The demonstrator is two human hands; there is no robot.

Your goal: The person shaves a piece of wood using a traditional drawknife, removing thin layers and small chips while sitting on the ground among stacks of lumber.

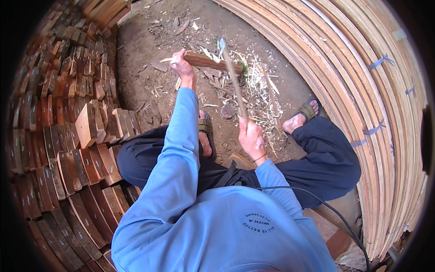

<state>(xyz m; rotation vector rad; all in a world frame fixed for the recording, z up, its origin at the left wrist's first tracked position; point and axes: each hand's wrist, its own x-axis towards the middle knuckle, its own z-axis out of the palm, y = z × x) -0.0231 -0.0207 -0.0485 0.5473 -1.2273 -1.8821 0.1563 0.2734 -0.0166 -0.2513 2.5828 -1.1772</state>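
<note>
My left hand [183, 69] is closed round the left end of a rough piece of wood [209, 61], held out over the ground. The wood's far right end sits beside a small green patch among the chips. In my right hand [252, 138] is a long, thin tool [235, 84] with a brown shaft and a pale, shiny tip. It points forward and slightly left, and its upper part crosses in front of the wood in this view. Whether the tool touches the wood, I cannot tell. Its exact kind is unclear.
Pale wood chips [267, 105] litter the dirt ground [140, 59] between my sandalled feet. Stacked short boards [68, 118] rise on the left. Long planks [335, 68], tied with bluish strips, curve along the right. A black cable [333, 208] runs over my right thigh.
</note>
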